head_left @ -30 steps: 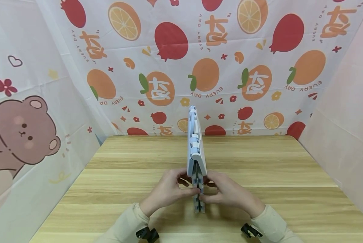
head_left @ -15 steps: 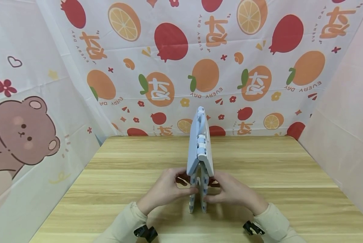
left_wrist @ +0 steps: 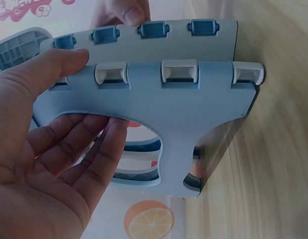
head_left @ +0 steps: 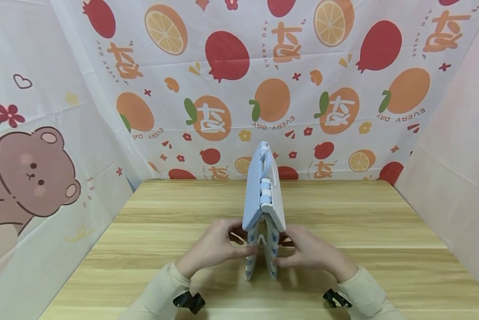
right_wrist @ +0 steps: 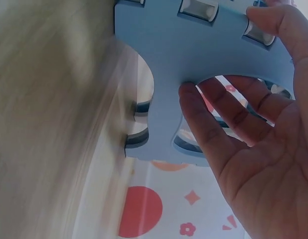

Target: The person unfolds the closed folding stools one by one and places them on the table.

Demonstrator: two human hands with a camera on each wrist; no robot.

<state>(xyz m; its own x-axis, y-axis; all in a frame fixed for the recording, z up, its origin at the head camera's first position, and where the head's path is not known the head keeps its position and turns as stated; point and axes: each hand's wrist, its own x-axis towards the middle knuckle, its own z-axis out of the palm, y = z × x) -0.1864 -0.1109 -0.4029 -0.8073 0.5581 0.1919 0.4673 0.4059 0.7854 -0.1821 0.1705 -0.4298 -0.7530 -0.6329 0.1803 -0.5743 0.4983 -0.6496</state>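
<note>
A folding step stool (head_left: 253, 195) in pale blue and white plastic stands on the table, partly folded, its two top halves sloping down like a roof from the hinged ridge. My left hand (head_left: 213, 246) grips the left leg panel. In the left wrist view, the thumb lies over the hinged edge of that panel (left_wrist: 214, 99), and the fingers reach to its curved cutout. On the other side, my right hand (head_left: 313, 251) holds the right leg panel (right_wrist: 179, 50), thumb at the hinge edge and fingers at the cutout. A gap shows between the two panels.
The wooden table (head_left: 163, 204) extends on both sides of the stool. Behind it hangs a fruit-print cloth (head_left: 299, 98), and a bear-print cloth (head_left: 99, 146) hangs at the left. Dark wrist cameras sit at both cuffs.
Both hands have moved apart, and the stool's leg panels and top halves have spread with them. The panels were nearly together a second ago. The stool's ridge has shifted slightly right.
</note>
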